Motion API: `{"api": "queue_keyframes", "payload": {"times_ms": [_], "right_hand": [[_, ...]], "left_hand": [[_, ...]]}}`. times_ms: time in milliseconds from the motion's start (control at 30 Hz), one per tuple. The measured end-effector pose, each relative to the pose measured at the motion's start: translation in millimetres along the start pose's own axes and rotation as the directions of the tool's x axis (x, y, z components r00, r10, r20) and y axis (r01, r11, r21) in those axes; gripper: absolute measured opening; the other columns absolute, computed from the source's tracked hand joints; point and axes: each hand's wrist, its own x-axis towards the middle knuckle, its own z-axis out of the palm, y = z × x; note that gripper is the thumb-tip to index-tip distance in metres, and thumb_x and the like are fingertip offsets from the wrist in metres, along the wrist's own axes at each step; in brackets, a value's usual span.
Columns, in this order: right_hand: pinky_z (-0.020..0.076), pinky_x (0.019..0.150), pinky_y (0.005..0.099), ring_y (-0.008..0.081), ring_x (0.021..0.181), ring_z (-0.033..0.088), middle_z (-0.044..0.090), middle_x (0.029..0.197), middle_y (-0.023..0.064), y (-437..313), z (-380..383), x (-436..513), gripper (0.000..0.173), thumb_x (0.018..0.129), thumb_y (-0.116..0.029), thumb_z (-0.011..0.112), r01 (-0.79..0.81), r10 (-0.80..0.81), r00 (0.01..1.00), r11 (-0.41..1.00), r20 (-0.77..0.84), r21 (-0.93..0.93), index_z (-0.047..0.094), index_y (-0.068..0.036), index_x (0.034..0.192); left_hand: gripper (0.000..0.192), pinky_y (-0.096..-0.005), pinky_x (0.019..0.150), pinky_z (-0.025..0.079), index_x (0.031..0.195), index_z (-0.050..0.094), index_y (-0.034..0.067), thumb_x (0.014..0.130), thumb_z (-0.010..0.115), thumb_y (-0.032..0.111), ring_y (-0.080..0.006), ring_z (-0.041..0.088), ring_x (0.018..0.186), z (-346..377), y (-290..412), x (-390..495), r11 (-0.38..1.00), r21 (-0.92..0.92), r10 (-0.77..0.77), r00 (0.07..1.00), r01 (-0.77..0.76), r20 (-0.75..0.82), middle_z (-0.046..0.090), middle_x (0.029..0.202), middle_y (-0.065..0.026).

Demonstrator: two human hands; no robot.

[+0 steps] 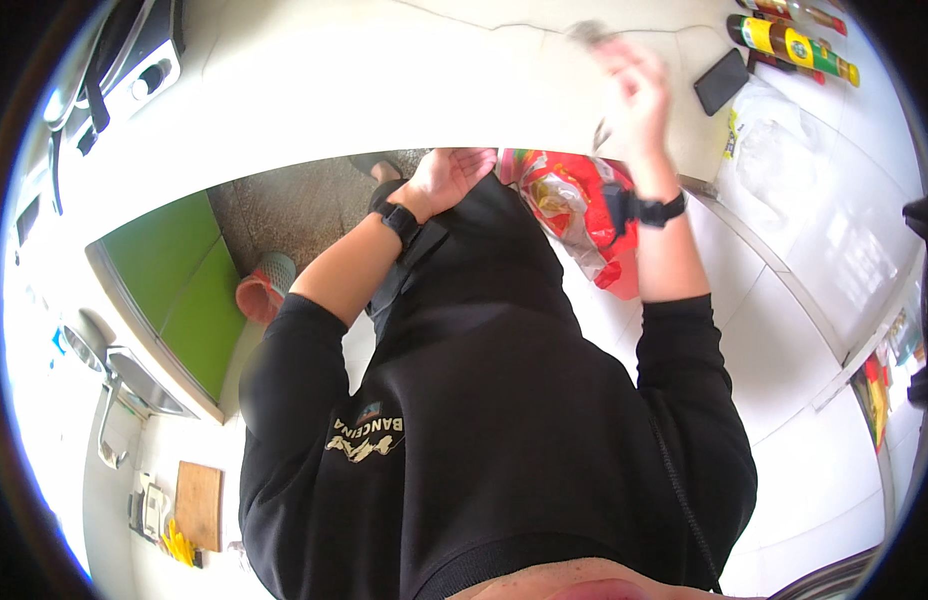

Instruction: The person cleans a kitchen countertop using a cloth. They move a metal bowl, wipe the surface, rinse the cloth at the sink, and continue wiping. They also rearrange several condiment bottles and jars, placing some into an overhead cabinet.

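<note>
My left hand (455,178) is held palm up at the front edge of the pale countertop (404,90), its fingers loosely curled and apart, with nothing in it. Over the counter at the right, my right hand (640,94) is blurred by motion. A small dark grey object (590,31), too blurred to name, is at its fingertips and looks held. A thin dark, shiny piece (600,136) shows below the hand; whether it joins the grey object cannot be told. Each wrist has a black strap.
A black phone (722,82), lying bottles (794,46) and a clear plastic bag (771,150) are at the right. A red plastic bag (576,202) hangs below the counter edge. At the left are a stove (152,79), a waste basket (265,289), a sink (145,379) and a wooden board (198,506).
</note>
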Motion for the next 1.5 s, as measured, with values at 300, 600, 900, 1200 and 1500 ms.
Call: {"api": "queue_keyframes", "payload": {"times_ms": [300,600,900,1200,1500], "right_hand": [[0.0549,0.096,0.0342,0.0243,0.115,0.070,0.070,0.128,0.0156,127,-32,73,0.027,0.098,-0.012,0.064,0.079,-0.187,0.971,0.836,-0.146,-0.542,0.076,-0.007,0.122],[0.0483,0.099,0.0391,0.0247,0.111,0.063,0.074,0.120,0.0012,2,82,-84,0.031,0.085,-0.015,0.070,0.300,-0.189,0.934,0.876,0.302,-0.379,0.079,-0.015,0.115],[0.0508,0.102,0.0378,0.0277,0.119,0.062,0.069,0.126,0.0130,-28,59,-73,0.031,0.083,0.006,0.063,0.027,-0.021,0.948,0.999,0.318,-0.016,0.077,-0.002,0.110],[0.0546,0.080,0.0337,0.0205,0.098,0.070,0.074,0.118,0.0133,123,-45,87,0.034,0.088,-0.009,0.067,0.147,-0.390,0.918,0.512,-0.076,-0.846,0.076,-0.006,0.120],[0.0414,0.110,0.0441,0.0284,0.127,0.054,0.064,0.128,0.0094,3,192,27,0.029,0.101,-0.028,0.062,0.014,0.001,0.999,0.959,0.055,-0.283,0.069,-0.013,0.126]], "left_hand": [[0.050,-0.0407,0.109,0.052,0.129,0.057,-0.010,0.111,0.045,0.035,-0.0311,0.062,0.123,6,-5,-2,1.000,0.005,0.000,1.000,0.000,-0.006,0.064,0.129,-0.0210],[0.045,-0.0398,0.105,0.052,0.134,0.059,0.003,0.109,0.049,0.039,-0.0267,0.063,0.119,6,-18,26,0.989,-0.105,0.117,0.990,-0.108,0.077,0.067,0.126,-0.0132],[0.053,-0.0385,0.107,0.055,0.130,0.059,-0.007,0.111,0.045,0.040,-0.0264,0.067,0.115,-9,-6,13,1.000,-0.012,-0.004,0.989,0.006,0.149,0.068,0.125,-0.0177],[0.049,-0.0425,0.113,0.049,0.129,0.055,-0.013,0.112,0.042,0.030,-0.0332,0.061,0.124,-8,15,-28,0.999,-0.028,-0.025,1.000,0.025,0.001,0.063,0.130,-0.0245],[0.045,-0.0423,0.111,0.051,0.130,0.053,-0.013,0.112,0.042,0.027,-0.0346,0.062,0.123,-56,49,-60,0.987,-0.051,0.145,0.984,-0.151,-0.099,0.063,0.130,-0.0246]]}}
